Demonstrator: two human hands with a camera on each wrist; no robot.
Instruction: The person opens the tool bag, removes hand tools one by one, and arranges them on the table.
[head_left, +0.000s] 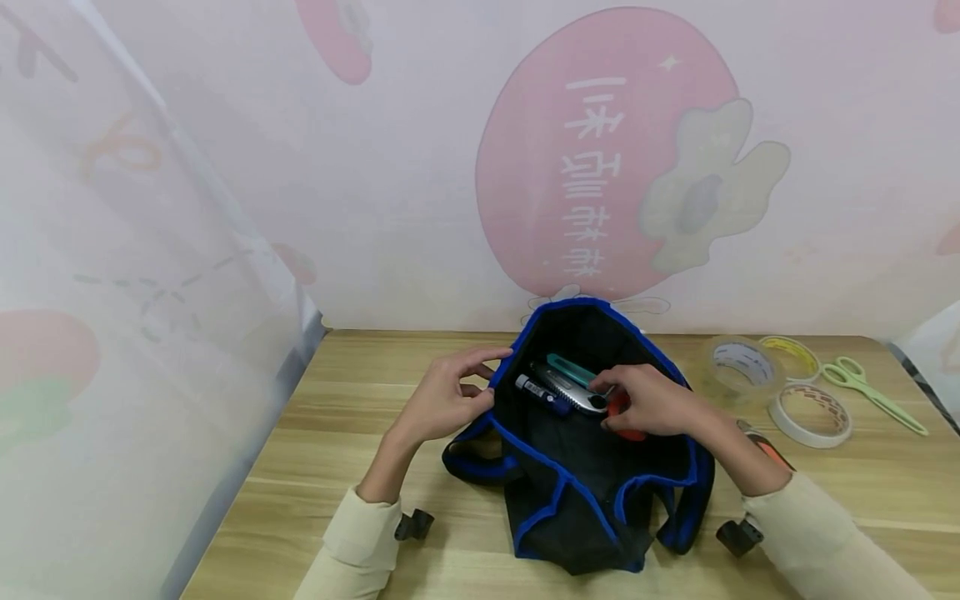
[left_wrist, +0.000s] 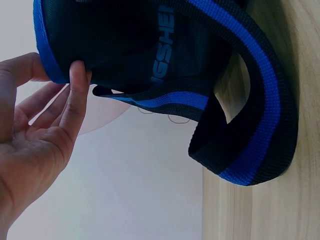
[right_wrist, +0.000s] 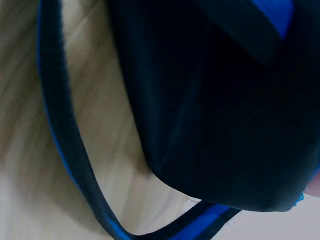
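A black tool bag [head_left: 577,508] with blue edging stands on the table, its mouth spread wide. My left hand [head_left: 450,396] pinches the bag's left rim between thumb and fingers; the left wrist view shows this hand [left_wrist: 45,120] at the blue-edged corner. Inside the bag, my right hand [head_left: 648,400] holds a red object [head_left: 628,433], mostly hidden by the fingers, so its kind is unclear. Left of that hand lie a teal utility knife [head_left: 570,369], a silver utility knife [head_left: 566,387] and a blue-and-white marker-like tube [head_left: 540,393]. The right wrist view is mostly filled by the bag's dark side [right_wrist: 210,125].
Right of the bag lie a clear tape roll [head_left: 742,367], a yellow tape roll [head_left: 797,358], a white tape roll [head_left: 813,433] and green scissors [head_left: 873,392]. An orange-and-black item [head_left: 772,450] is partly covered by my right forearm. Bag straps [left_wrist: 270,100] loop out at the sides.
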